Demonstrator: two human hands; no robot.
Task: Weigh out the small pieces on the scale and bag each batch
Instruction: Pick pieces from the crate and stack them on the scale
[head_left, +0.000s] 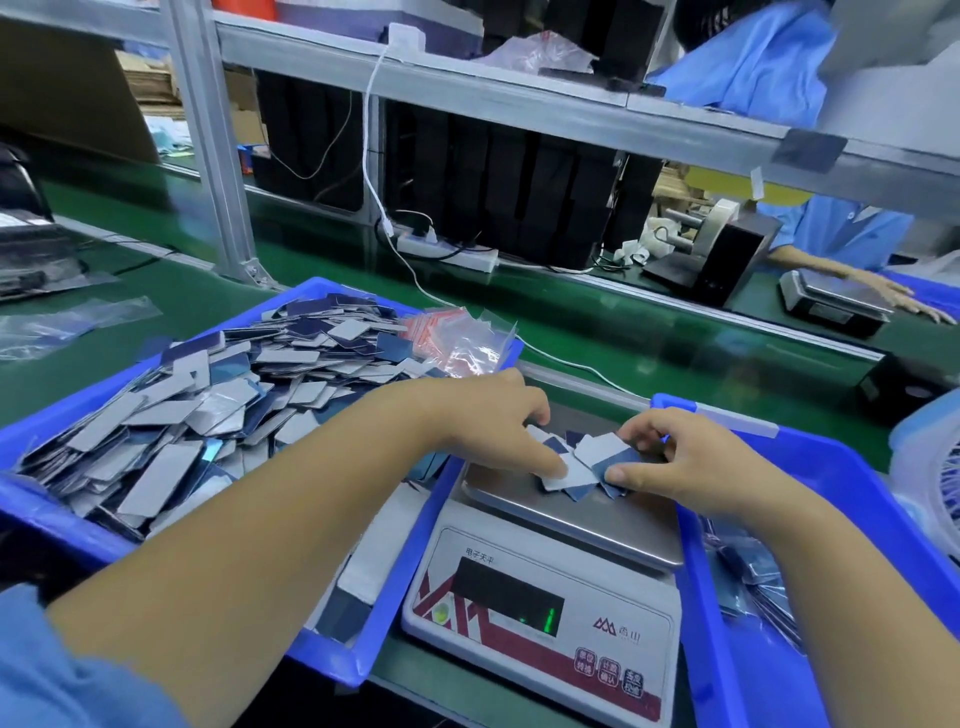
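My left hand (498, 431) and right hand (680, 457) pinching small pieces (582, 467) between them, over the scale (545, 613), beside a heaped blue bin (332, 644)

Green conveyor belt (597, 312); aluminium shelf frame (208, 145); white power strip (447, 252).

The trays (400, 561) are bright blue, the pieces (171, 415) grey, white and dark blue. The scale (540, 618) is white with dark red stripes, on a green bench (649, 332).
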